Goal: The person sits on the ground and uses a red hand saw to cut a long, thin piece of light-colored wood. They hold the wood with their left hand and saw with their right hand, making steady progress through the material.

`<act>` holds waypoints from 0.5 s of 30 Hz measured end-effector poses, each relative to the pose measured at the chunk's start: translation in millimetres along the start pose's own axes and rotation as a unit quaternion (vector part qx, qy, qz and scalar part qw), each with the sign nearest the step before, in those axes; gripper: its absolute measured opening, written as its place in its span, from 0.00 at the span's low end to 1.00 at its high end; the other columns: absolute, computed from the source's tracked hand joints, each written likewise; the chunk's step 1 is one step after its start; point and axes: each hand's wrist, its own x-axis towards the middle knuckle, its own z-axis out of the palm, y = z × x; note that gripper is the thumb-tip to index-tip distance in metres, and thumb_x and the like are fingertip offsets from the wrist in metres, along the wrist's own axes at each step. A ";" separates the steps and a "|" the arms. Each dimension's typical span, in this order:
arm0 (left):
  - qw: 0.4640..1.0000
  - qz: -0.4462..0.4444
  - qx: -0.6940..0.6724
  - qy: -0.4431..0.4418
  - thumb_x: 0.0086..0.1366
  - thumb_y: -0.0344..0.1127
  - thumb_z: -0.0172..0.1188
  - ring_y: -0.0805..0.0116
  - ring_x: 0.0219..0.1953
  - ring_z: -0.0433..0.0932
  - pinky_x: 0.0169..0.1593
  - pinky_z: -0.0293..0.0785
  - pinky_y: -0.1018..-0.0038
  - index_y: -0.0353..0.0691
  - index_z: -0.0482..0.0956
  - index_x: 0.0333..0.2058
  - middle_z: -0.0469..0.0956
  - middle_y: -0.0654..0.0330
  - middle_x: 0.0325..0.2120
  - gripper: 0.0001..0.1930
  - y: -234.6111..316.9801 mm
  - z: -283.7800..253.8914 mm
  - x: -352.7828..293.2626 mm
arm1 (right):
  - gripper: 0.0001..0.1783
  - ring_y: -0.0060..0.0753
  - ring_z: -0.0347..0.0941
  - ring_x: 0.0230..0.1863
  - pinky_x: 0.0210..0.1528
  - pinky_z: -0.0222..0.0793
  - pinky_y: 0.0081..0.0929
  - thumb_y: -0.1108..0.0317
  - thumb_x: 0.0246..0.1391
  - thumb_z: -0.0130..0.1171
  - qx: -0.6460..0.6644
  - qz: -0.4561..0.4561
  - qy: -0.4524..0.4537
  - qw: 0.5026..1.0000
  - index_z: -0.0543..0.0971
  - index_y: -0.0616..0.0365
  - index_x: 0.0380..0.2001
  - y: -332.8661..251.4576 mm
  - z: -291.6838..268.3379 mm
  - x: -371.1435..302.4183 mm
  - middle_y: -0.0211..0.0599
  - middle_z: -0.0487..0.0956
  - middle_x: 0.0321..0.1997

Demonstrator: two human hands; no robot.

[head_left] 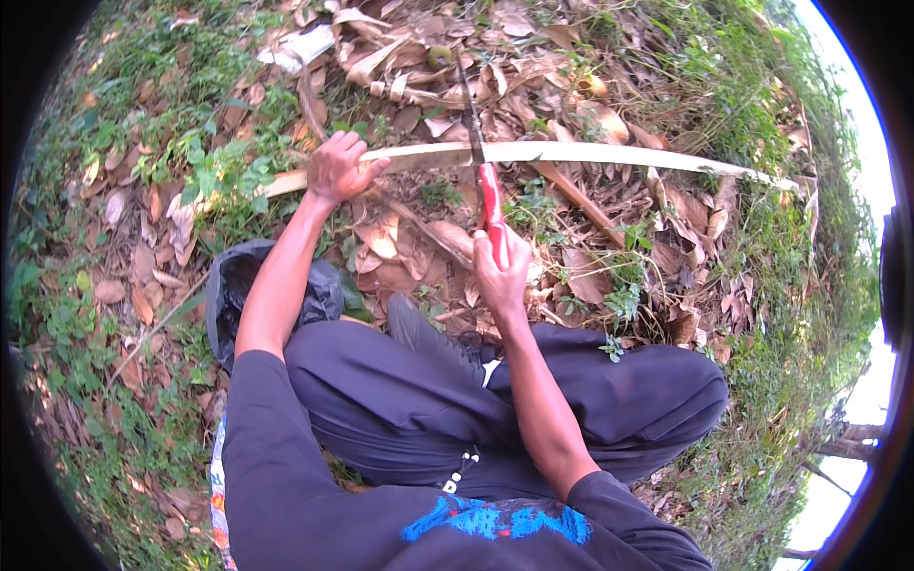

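Note:
A long pale wooden strip [571, 152] lies across in front of me, bowed in the fisheye picture. Near its left end my left hand [338, 169] grips it, fingers curled over and thumb pointing right. My right hand [502, 266] is closed around the red handle of a hand saw [490, 195]. Its narrow dark blade points away from me and crosses the strip near the middle; the teeth are too small to make out. Whether the blade has cut into the wood I cannot tell.
I sit on the ground with legs folded. A dark plastic bag [233, 285] stands by my left knee. A brown stick [581, 205] lies under the strip, right of the saw. Dry leaves [390, 238], green weeds and a white scrap [297, 48] are around.

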 end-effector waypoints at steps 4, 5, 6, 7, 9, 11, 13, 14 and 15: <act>1.000 0.001 0.027 -0.004 0.64 0.61 0.61 0.57 0.28 0.72 0.31 0.70 0.62 0.39 0.73 0.20 0.69 0.57 0.23 0.29 2.9 -1.8 -1.5 | 0.08 0.13 0.60 0.21 0.23 0.57 0.22 0.73 0.62 0.56 -0.052 -0.021 -0.014 0.998 0.74 0.61 0.28 1.8 -5.0 -14.1 0.21 0.66 0.18; 1.000 -0.003 0.027 -0.008 0.64 0.61 0.61 0.57 0.28 0.72 0.31 0.70 0.62 0.39 0.73 0.20 0.69 0.57 0.23 0.29 0.2 -1.3 -2.9 | 0.08 0.13 0.60 0.21 0.23 0.57 0.21 0.73 0.62 0.56 -0.041 -0.012 -0.014 0.999 0.74 0.61 0.28 3.0 -8.9 -29.2 0.21 0.66 0.18; 1.000 -0.006 0.027 -0.012 0.64 0.61 0.62 0.57 0.28 0.72 0.31 0.70 0.62 0.39 0.73 0.20 0.69 0.57 0.22 0.29 -3.0 -1.1 -3.7 | 0.08 0.13 0.60 0.20 0.22 0.58 0.22 0.73 0.62 0.56 -0.026 0.004 -0.024 0.999 0.74 0.62 0.28 -0.6 -13.5 -48.0 0.21 0.66 0.18; 0.999 -0.009 0.025 -0.017 0.64 0.61 0.62 0.57 0.28 0.72 0.32 0.70 0.62 0.38 0.74 0.20 0.69 0.57 0.22 0.29 -1.7 0.6 -3.7 | 0.08 0.13 0.60 0.19 0.21 0.58 0.22 0.73 0.62 0.56 -0.013 0.021 -0.032 0.999 0.74 0.62 0.28 -8.1 -20.1 -67.6 0.22 0.67 0.17; 1.000 0.006 0.013 -0.012 0.64 0.58 0.63 0.55 0.28 0.72 0.32 0.69 0.60 0.38 0.74 0.21 0.68 0.55 0.22 0.27 3.2 -0.9 -1.3 | 0.07 0.20 0.66 0.15 0.19 0.60 0.27 0.75 0.59 0.57 0.010 0.059 -0.037 0.998 0.74 0.64 0.26 -35.0 -25.3 -93.2 0.30 0.69 0.13; 1.000 0.003 0.005 -0.016 0.64 0.57 0.63 0.53 0.28 0.72 0.32 0.69 0.59 0.37 0.74 0.21 0.69 0.54 0.22 0.27 4.7 -2.6 0.8 | 0.06 0.27 0.67 0.12 0.20 0.62 0.29 0.75 0.57 0.58 -0.012 0.027 -0.036 0.999 0.75 0.66 0.28 -30.6 -25.8 -93.6 0.34 0.68 0.11; 1.000 -0.006 -0.014 -0.021 0.64 0.57 0.62 0.52 0.29 0.71 0.32 0.69 0.59 0.37 0.73 0.21 0.69 0.54 0.23 0.27 -1.5 -1.1 0.8 | 0.06 0.31 0.66 0.11 0.20 0.62 0.31 0.74 0.56 0.59 -0.011 -0.008 -0.032 0.999 0.75 0.66 0.28 -13.5 -19.9 -80.8 0.37 0.68 0.11; 1.000 0.004 0.002 -0.025 0.64 0.56 0.63 0.52 0.29 0.71 0.33 0.68 0.58 0.36 0.73 0.22 0.69 0.53 0.23 0.26 -0.5 -0.1 0.7 | 0.07 0.35 0.67 0.12 0.20 0.63 0.34 0.74 0.55 0.60 0.013 0.004 -0.019 1.000 0.74 0.66 0.27 -8.1 -12.2 -67.1 0.41 0.68 0.12; 1.000 0.006 -0.005 -0.020 0.66 0.55 0.62 0.50 0.30 0.71 0.34 0.67 0.57 0.35 0.73 0.23 0.67 0.51 0.24 0.26 2.5 -0.9 -0.9 | 0.08 0.35 0.68 0.13 0.20 0.63 0.35 0.73 0.56 0.59 -0.006 -0.006 -0.024 1.000 0.73 0.65 0.25 -12.3 -8.8 -47.7 0.42 0.69 0.13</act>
